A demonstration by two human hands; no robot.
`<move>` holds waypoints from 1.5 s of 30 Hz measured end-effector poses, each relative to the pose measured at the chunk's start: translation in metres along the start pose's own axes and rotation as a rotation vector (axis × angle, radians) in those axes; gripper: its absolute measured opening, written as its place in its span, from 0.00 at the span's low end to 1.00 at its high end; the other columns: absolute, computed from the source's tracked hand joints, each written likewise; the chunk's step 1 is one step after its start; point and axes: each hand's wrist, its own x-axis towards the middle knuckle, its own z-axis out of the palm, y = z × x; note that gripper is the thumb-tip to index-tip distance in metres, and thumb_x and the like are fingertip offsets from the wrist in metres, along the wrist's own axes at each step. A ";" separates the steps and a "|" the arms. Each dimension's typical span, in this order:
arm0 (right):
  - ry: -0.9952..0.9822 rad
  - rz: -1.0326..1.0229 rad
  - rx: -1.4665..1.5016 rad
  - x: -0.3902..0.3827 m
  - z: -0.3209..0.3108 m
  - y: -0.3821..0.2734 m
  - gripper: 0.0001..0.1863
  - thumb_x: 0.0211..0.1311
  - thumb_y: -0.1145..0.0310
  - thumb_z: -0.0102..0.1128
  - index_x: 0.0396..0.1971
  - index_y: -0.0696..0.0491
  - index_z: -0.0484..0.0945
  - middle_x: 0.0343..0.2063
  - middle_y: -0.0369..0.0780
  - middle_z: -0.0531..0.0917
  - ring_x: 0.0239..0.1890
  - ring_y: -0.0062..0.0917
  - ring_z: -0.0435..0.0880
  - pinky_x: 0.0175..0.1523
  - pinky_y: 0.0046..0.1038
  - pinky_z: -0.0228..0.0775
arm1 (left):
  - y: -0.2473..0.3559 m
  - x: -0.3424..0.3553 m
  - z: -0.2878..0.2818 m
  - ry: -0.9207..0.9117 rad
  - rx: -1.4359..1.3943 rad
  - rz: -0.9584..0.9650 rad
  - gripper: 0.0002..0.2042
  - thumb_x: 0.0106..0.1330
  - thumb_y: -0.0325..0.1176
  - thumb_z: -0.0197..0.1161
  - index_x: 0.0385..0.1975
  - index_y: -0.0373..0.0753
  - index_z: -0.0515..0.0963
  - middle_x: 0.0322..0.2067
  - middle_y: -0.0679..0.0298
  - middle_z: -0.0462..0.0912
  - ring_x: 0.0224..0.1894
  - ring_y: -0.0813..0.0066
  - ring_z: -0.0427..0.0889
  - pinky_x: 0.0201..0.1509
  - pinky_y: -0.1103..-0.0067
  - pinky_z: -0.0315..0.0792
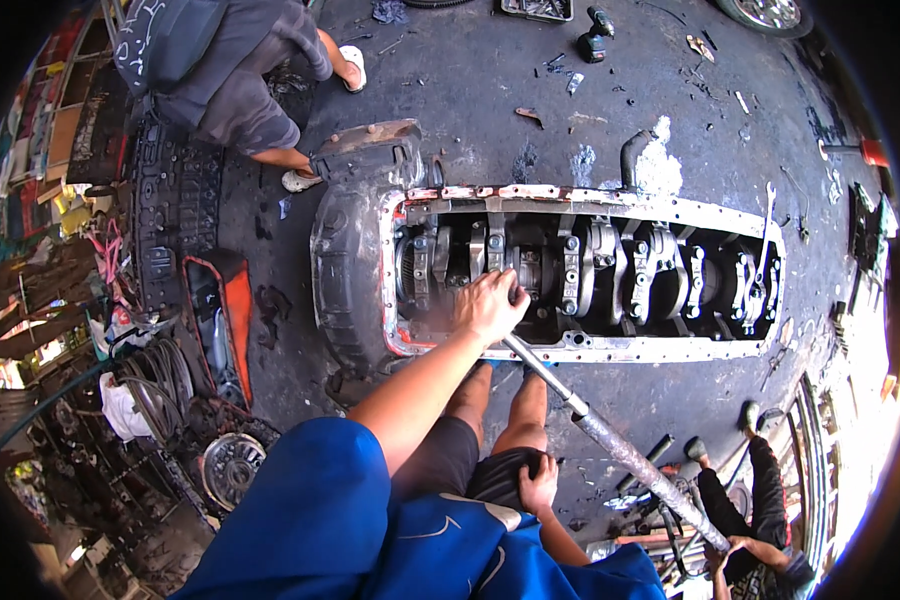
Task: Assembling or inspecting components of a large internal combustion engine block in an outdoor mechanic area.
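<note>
My left hand is closed over the head end of a breaker bar, above the crankshaft bearing caps. A long, worn pipe fits over the bar's handle and slopes to the lower right, where a co-worker's hands grip its far end. Whatever socket sits beneath my left hand is hidden. My right hand rests on my thigh, holding nothing, its fingers laid along the leg. The upturned engine block lies before me with its crankshaft exposed. A combination wrench lies across its right end.
Another person stands at the upper left, beside the bell housing. A cordless impact driver and a tray of small parts lie on the far floor. An orange-edged part and a round metal part are at left.
</note>
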 end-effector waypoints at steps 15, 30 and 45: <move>0.011 0.064 -0.023 -0.018 0.022 0.006 0.30 0.58 0.60 0.59 0.57 0.63 0.69 0.57 0.53 0.72 0.61 0.49 0.70 0.67 0.41 0.62 | 0.002 -0.002 0.001 0.090 0.037 0.020 0.10 0.60 0.41 0.61 0.30 0.42 0.77 0.28 0.60 0.82 0.34 0.55 0.84 0.36 0.61 0.75; -0.024 0.070 0.052 -0.011 0.019 0.009 0.29 0.58 0.58 0.57 0.54 0.63 0.73 0.52 0.53 0.73 0.56 0.48 0.71 0.63 0.41 0.64 | 0.003 0.001 0.001 0.070 0.017 -0.118 0.09 0.63 0.43 0.59 0.33 0.45 0.77 0.29 0.60 0.84 0.34 0.51 0.84 0.38 0.59 0.76; 0.075 0.068 0.085 -0.014 0.008 0.008 0.25 0.57 0.61 0.57 0.52 0.60 0.73 0.51 0.51 0.74 0.54 0.47 0.72 0.61 0.41 0.66 | 0.006 -0.001 0.002 0.069 0.050 -0.083 0.09 0.64 0.41 0.59 0.33 0.43 0.77 0.26 0.59 0.82 0.31 0.52 0.83 0.35 0.61 0.74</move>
